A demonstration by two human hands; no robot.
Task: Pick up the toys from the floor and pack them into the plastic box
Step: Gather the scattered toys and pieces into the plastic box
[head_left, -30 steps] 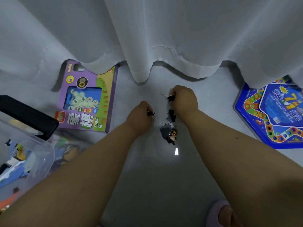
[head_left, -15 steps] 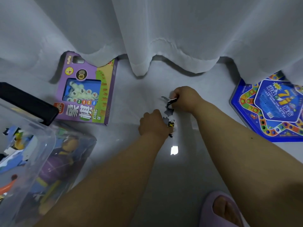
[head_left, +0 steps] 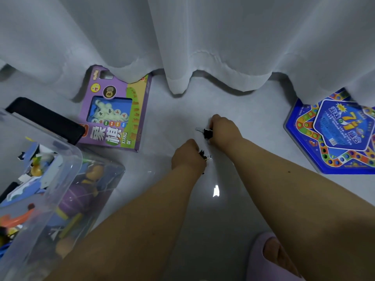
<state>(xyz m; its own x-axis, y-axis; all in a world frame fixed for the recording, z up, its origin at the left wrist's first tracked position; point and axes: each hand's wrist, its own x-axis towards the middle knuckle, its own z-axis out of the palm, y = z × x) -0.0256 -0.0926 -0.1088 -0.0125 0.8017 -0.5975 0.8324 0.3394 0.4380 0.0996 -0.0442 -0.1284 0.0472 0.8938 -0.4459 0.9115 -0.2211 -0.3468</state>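
Note:
My left hand (head_left: 187, 157) is curled round a small black toy figure with a metal ring (head_left: 205, 157), low over the grey floor. My right hand (head_left: 223, 129) grips small black toy pieces (head_left: 207, 133), one with a grey tip sticking out to the left. The clear plastic box (head_left: 67, 159) stands at the left, holding several toys, among them a purple one and an orange one. Most of each small toy is hidden inside my fists.
A purple chess-game box (head_left: 117, 110) lies by the white curtain (head_left: 203, 47). A blue hexagonal board game (head_left: 334, 134) lies at the right. The box's black lid (head_left: 46, 120) sits behind it. My foot in a lilac slipper (head_left: 269, 258) is at the bottom right.
My left hand moved right and took the small figure off the floor. The black pieces that lay between my hands are now in my grips. The camera shifted, showing more of the plastic box.

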